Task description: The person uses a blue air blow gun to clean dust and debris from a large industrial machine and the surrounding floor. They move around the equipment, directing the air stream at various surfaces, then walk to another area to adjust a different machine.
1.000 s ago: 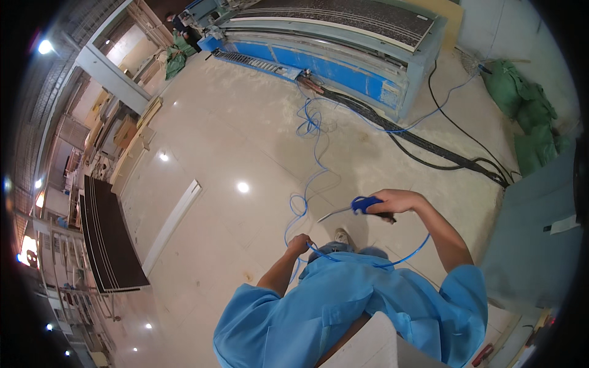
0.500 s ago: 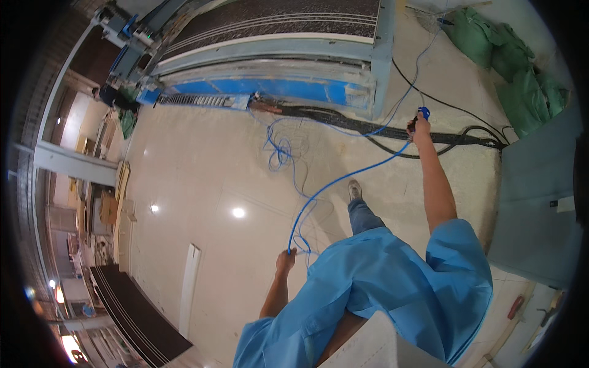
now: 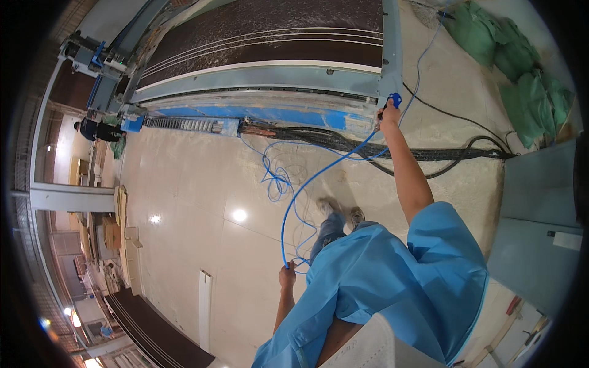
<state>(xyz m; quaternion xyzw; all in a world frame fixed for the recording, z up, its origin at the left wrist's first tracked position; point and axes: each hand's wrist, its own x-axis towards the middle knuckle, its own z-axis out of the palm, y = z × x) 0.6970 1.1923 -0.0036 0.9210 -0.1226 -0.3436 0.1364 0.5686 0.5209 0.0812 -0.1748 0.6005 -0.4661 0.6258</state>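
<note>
From far away, I am watching the right hand [image 3: 389,116] gripping the blue air gun [image 3: 396,98] near the corner of the machine frame [image 3: 391,58]; whether they are touching, I cannot tell. The left hand [image 3: 287,274] is grasping the blue hose [image 3: 283,230], which is bowing between both hands. I am worrying about the loose loops [image 3: 279,183]: lying near the shoes [image 3: 328,205] and black cables [image 3: 307,134], they could be tripping a foot or snagging.

Right arm [image 3: 410,172]: extended forward, nearly straight. Right hand [image 3: 389,116]: closed in a firm grip, well ahead of the left hand [image 3: 287,275]. Left hand: likewise closed. Left forearm [image 3: 284,306]: directed forward. Left foot [image 3: 328,206]: slightly ahead of right foot [image 3: 358,216].
</note>
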